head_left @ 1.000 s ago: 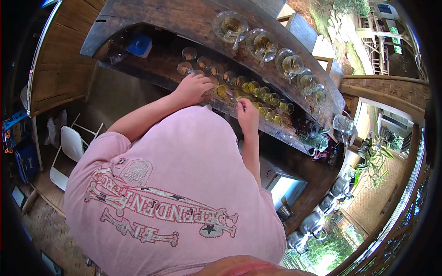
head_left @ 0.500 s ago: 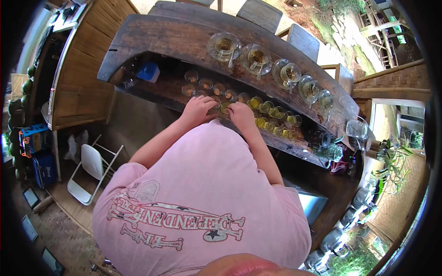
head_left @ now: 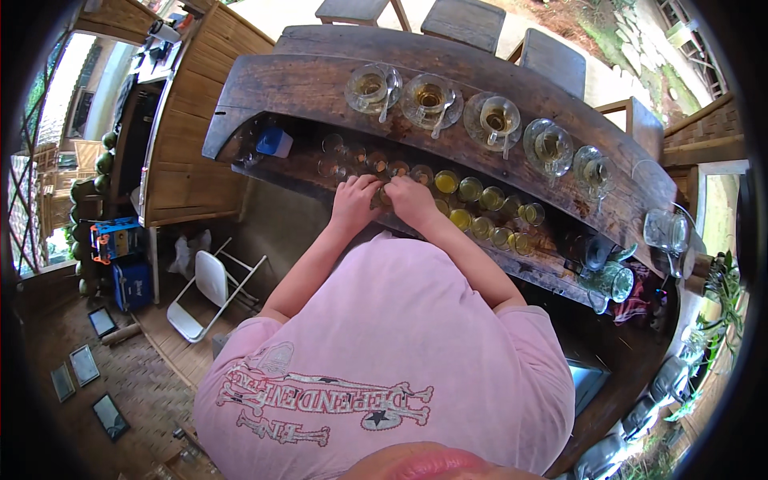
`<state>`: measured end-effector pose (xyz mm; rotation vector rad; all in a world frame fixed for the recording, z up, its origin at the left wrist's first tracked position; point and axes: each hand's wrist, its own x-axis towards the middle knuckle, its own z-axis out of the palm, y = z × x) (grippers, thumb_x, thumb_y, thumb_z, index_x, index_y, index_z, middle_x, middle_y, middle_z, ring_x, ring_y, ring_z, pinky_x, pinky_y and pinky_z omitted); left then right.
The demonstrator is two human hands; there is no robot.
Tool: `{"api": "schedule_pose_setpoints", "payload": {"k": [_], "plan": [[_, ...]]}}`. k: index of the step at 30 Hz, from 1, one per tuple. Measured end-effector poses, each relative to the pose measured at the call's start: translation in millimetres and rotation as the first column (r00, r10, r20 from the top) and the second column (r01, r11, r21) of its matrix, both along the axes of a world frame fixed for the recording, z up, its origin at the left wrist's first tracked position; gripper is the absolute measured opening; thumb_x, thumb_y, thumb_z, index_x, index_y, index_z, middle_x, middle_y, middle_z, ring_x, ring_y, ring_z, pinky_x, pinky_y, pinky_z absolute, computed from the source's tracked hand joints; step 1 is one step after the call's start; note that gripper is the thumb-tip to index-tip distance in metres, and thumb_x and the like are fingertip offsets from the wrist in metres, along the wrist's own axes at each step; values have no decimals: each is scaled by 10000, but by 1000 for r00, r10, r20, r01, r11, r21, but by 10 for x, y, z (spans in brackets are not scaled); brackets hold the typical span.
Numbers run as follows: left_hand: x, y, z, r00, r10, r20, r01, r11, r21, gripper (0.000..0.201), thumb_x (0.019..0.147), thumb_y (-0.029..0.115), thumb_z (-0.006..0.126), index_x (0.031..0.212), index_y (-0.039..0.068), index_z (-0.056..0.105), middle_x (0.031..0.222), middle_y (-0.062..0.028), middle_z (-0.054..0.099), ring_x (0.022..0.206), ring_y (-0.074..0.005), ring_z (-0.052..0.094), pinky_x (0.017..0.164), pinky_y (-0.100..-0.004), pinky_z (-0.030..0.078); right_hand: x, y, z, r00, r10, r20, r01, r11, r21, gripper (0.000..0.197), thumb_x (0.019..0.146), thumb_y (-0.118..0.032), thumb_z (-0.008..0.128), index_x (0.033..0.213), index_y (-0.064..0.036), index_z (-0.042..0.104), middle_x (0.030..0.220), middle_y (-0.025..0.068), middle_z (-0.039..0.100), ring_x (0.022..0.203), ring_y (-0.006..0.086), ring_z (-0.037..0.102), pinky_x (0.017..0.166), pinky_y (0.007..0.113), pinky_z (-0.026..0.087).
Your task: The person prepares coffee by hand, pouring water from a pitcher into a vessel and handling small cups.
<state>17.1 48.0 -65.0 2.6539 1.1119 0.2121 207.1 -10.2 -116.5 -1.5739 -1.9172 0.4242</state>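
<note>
On the lower shelf of a dark wooden counter, both hands meet over the small glasses. My left hand [head_left: 356, 202] has its fingers curled at a small glass [head_left: 382, 197], partly hidden between the two hands. From the other side my right hand [head_left: 410, 198] closes its bent fingers on the same glass. Just beyond the fingers stand several small glasses with a little brown content [head_left: 398, 169]. To the right are two rows of small glasses with yellow-green liquid [head_left: 470, 190], the nearest beside my right hand.
Along the upper counter [head_left: 312, 80] stand glass cups of amber liquid on saucers with spoons [head_left: 428, 97]. A blue-and-white container [head_left: 274, 142] sits at the shelf's left end. Glass jars [head_left: 614, 280] stand at the right. A white folding chair [head_left: 211, 280] is behind on the left.
The view has shifted, so the counter appears farther right and lower. My hands have come closer together over the glass between them.
</note>
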Motion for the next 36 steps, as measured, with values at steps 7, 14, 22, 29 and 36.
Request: {"api": "schedule_pose_setpoints", "payload": {"k": [7,14,22,29,36], "plan": [[23,56,-42,999,-1,-53,3,999,37,594,678,325,929,1223,145,774,1286,-5,705,1173,-253,652,976,-436,505,30,18,4,1000,-9,-2,9,1000,0,99,916,-190,709,956,-99,703,1012,86,705,1016,310,720,811,449,622],[37,226,-111,992,-108,-69,108,994,0,617,673,367,939,1220,133,777,1182,-34,682,1152,-268,643,966,-432,500,37,23,-4,1000,-1,-1,0,989,-149,145,988,-239,687,973,-95,704,1021,95,718,1045,315,718,839,472,613],[-38,445,-250,959,-274,66,276,961,-12,561,733,419,913,1205,159,756,1143,-34,645,1160,-266,630,946,-450,482,-136,-80,76,992,-123,16,124,978,-170,203,1002,-282,684,935,-91,704,951,101,729,1005,323,721,834,476,602],[-67,577,-320,931,-356,85,360,933,-34,582,731,442,913,1212,161,745,1192,-43,661,1212,-266,630,965,-450,473,-257,-70,-10,957,-289,17,287,942,-173,182,1000,-253,681,953,-84,730,971,100,741,995,336,710,842,484,579],[-65,638,-343,924,-370,95,377,924,-65,513,724,424,921,1127,156,753,1154,-48,678,1233,-266,645,956,-459,484,-321,-87,157,924,-382,2,380,919,-105,182,1000,-211,672,957,-45,733,971,140,732,977,374,693,847,499,552]]}}
